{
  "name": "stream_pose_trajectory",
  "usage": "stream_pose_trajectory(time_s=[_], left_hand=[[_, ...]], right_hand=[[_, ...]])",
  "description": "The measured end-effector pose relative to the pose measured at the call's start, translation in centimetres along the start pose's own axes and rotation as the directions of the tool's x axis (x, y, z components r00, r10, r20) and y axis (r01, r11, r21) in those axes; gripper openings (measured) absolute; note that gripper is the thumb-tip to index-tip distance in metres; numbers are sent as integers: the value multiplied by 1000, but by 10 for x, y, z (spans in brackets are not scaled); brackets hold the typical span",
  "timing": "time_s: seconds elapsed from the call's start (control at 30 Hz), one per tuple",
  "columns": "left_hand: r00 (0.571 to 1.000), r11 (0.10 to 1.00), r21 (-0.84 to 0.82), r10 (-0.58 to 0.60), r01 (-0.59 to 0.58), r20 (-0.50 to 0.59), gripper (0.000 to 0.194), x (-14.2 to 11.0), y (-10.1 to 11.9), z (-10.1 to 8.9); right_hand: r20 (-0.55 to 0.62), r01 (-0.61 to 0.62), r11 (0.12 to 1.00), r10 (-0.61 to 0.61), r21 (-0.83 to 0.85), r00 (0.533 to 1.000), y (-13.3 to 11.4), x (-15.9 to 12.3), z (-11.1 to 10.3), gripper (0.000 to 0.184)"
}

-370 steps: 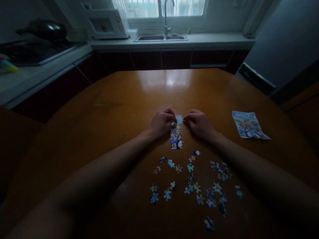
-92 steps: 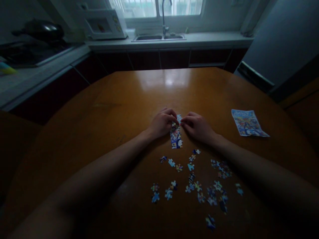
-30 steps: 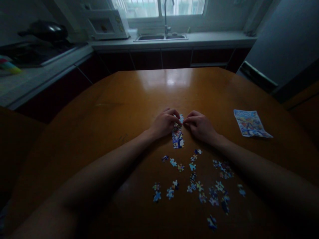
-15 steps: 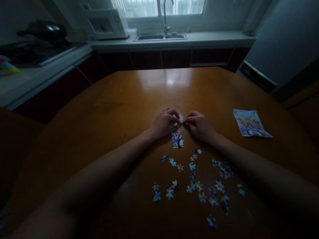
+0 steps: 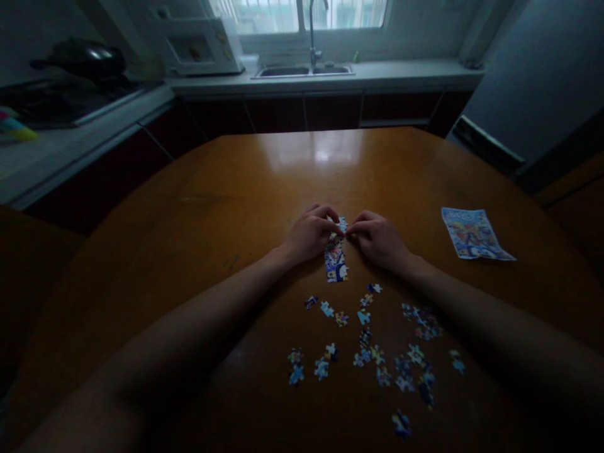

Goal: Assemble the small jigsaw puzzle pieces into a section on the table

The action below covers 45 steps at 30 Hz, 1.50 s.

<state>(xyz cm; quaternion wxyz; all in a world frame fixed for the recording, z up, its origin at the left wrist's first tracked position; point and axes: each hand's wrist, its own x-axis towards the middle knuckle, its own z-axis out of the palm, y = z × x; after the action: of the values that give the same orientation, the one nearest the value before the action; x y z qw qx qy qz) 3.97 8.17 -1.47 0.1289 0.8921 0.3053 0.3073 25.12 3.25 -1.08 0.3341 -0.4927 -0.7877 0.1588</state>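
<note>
A narrow joined strip of jigsaw puzzle [image 5: 335, 261] lies on the wooden table, its long side running away from me. My left hand [image 5: 309, 234] curls over the strip's left side, with thumb and fingertips pressed onto its upper part and covering some of it. From the other side, my right hand [image 5: 377, 238] is closed in a pinch at the strip's right edge, its fingertips almost meeting those of my left hand. Whatever is between the right fingertips is too small and hidden to make out. Several loose jigsaw pieces [image 5: 327, 308] lie nearer to me.
More loose pieces [image 5: 415, 353] are scattered at the front right of the table [image 5: 236, 170]. A creased printed picture sheet [image 5: 476, 233] lies at the right. Beyond the table are a counter with a sink [image 5: 285, 72], a microwave [image 5: 198, 47] and a dark pan [image 5: 89, 58] on the stove.
Almost nothing differs. Both hands stay at the upper part of the puzzle strip, and the loose pieces lie as before.
</note>
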Motion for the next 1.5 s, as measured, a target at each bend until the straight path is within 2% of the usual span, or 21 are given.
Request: stream_pose_trajectory(time_s=[0.47,0.67,0.83,0.97,1.27,1.5], left_hand=[[1000,1000,6,-25,25,11,29,1,2,-2],[999,1000,-3,-9,9,-38,27,1,2,-2],[1000,1000,-25,2,-2,-7,35,0,0,0],[1000,999,-30,-18,18,5,33,0,0,0],[999,998,-49,27,-25,41,38,0,2,-3],[1000,998,-56,20,-20,4,31,0,2,-2]], right_hand=[[16,-13,1000,13,5,1000,1,0,0,25],[4,-6,1000,6,6,1000,0,0,0,25],[5,-4,1000,4,9,1000,-1,0,-1,25],[3,-9,1000,9,16,1000,0,0,0,24],[-2,-8,1000,8,17,1000,0,0,0,26],[5,-18,1000,18,15,1000,1,1,0,25]])
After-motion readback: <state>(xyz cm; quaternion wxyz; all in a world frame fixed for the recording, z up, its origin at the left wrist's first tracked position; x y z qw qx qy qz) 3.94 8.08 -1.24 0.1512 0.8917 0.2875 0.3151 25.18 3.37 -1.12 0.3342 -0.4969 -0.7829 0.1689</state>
